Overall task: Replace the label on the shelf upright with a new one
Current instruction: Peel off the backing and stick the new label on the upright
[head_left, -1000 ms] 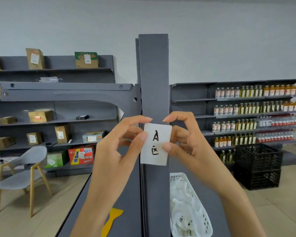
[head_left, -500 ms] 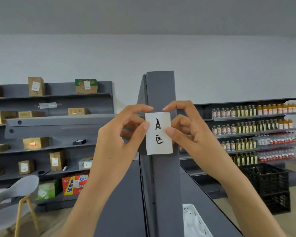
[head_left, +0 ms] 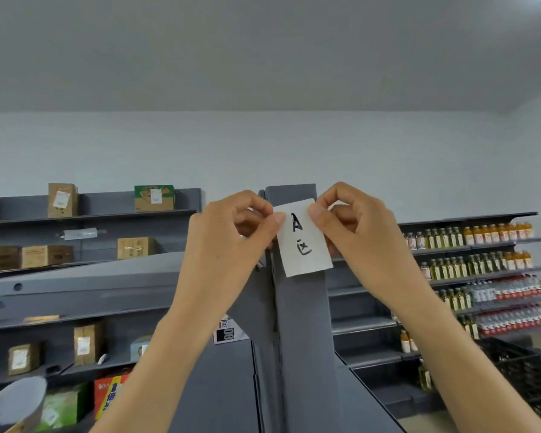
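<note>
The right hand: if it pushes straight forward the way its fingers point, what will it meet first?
Most likely the white label that the right hand pinches, and directly behind it the grey shelf upright. Whether the label already touches the upright is unclear.

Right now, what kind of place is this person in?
Probably a small shop or stockroom: grey shelves hold rows of drink bottles and cardboard boxes, and both hands hold a label against a shelf upright.
</note>
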{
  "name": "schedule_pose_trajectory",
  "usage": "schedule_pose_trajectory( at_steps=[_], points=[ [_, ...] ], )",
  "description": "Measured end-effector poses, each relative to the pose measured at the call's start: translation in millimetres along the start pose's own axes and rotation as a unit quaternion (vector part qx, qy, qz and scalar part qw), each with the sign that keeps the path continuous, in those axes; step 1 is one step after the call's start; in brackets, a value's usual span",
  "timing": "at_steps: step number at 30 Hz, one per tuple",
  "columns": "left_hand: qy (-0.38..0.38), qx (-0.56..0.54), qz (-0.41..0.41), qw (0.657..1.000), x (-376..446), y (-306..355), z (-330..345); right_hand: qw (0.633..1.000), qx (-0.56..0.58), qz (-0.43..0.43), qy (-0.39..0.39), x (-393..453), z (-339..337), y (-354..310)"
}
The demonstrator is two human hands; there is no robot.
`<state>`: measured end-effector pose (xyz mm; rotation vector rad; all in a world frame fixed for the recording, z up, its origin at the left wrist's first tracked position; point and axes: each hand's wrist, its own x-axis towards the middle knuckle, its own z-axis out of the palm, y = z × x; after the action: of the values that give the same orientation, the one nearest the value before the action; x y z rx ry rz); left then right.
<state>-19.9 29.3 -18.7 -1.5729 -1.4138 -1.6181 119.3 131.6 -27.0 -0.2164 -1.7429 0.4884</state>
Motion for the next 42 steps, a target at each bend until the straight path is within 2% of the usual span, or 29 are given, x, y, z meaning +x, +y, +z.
schedule_pose_trajectory(
  at_steps=[7, 12, 15, 20, 28, 37, 42],
  points=[
    [-0.004, 0.154, 0.059, 0.986, 4.6, -1.3, 2.8, 0.997, -0.069, -0.033, 0.010, 2.7, 3.4, 2.0],
    [-0.007, 0.287, 0.113, 0.951, 4.4, 1.6, 6.3, 0.986, -0.152, -0.058, 0.027, 3.5, 4.3, 4.9],
    [-0.007, 0.327, 0.139, 0.935, 3.6, 0.8, 8.3, 0.984, -0.168, -0.062, 0.025, 3.2, 4.4, 5.6],
    [0.001, 0.348, 0.155, 0.924, 2.2, -0.3, 10.0, 0.978, -0.193, -0.068, 0.026, 0.8, 3.9, 4.5],
    [0.006, 0.307, 0.134, 0.942, 4.8, 1.1, 4.3, 0.963, -0.260, -0.065, 0.031, 2.6, 1.4, -1.4],
    [0.061, 0.317, 0.208, 0.923, 10.1, -1.9, 7.4, 0.959, -0.260, -0.091, 0.066, 8.8, 2.9, -5.0],
    [0.060, 0.315, 0.214, 0.923, 2.3, -4.3, 7.5, 0.959, -0.263, -0.096, 0.046, 2.8, 0.5, -0.2]
  ],
)
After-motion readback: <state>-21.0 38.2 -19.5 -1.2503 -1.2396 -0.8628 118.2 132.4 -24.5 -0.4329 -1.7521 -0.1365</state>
